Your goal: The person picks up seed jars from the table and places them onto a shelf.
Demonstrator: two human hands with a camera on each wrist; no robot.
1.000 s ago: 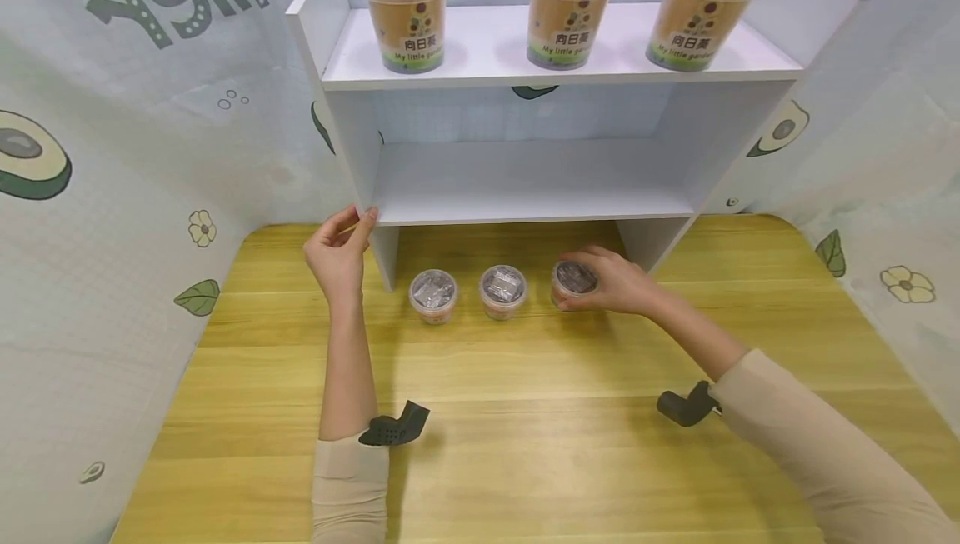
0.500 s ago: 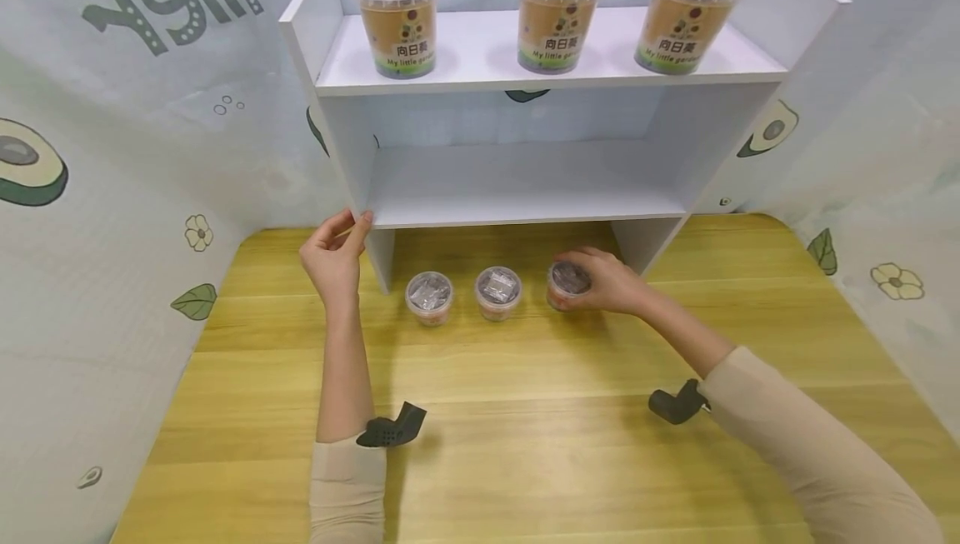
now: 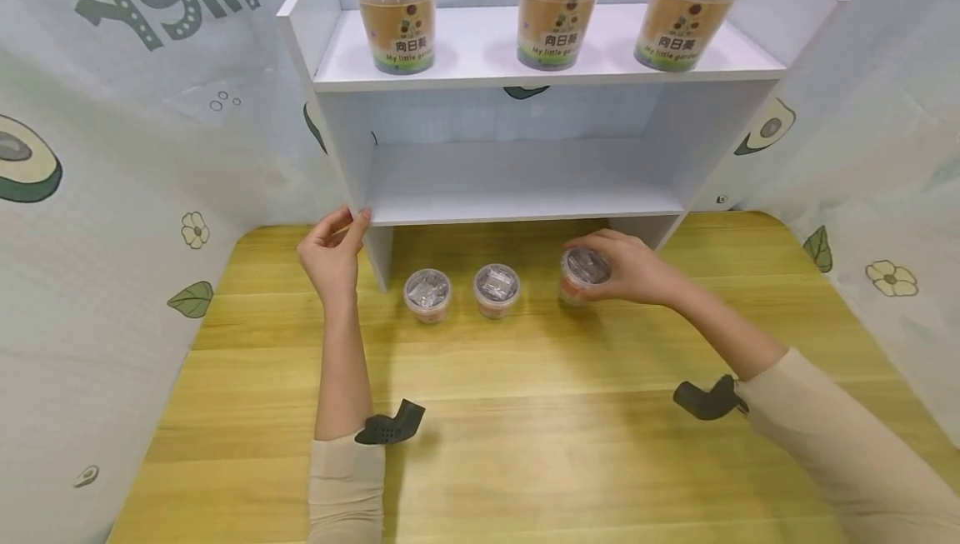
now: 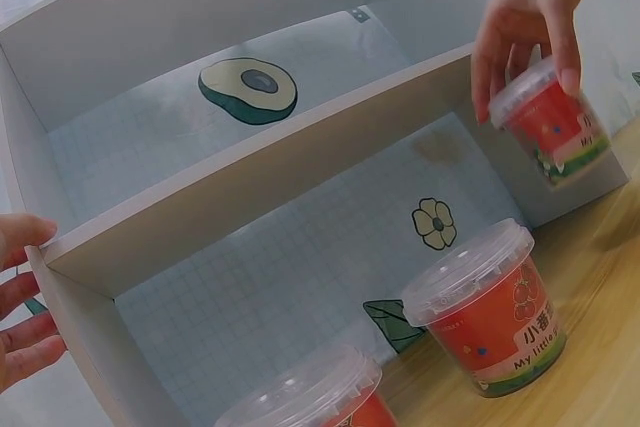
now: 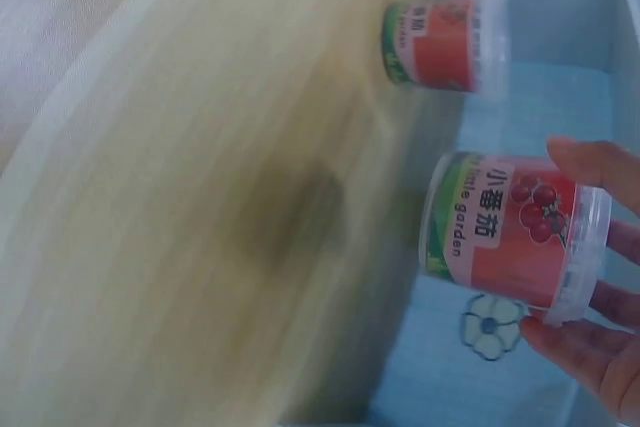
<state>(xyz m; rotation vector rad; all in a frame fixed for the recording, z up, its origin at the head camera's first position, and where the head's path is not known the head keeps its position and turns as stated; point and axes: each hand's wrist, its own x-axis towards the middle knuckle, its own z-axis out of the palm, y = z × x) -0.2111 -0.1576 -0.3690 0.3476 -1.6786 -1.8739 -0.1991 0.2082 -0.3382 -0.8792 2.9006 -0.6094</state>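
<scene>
My right hand (image 3: 626,269) grips a red-labelled plastic tub (image 5: 505,232) with a cherry-tomato picture, fingers and thumb around its clear lid. This tub hangs tilted a little above the table, in front of the shelf's right side panel. My left hand (image 3: 332,254) pinches the left side panel of the white shelf unit (image 3: 528,219), its thumb (image 4: 30,230) at the front edge where the lower shelf meets it. Two matching red tubs stand upright on the table: a left tub (image 3: 427,295) and a middle tub (image 3: 496,290), both untouched.
On the top shelf stand an orange-labelled left tub (image 3: 397,15), a middle one (image 3: 558,15) and a right one (image 3: 686,15). The wooden table (image 3: 525,444) extends toward me. Behind the shelf hangs a patterned cloth (image 3: 135,152). Each forearm carries a black wrist mount (image 3: 708,398).
My right hand has lifted its red tub off the table and moved it slightly right. The left hand keeps its hold on the shelf, and the other tubs stay put.
</scene>
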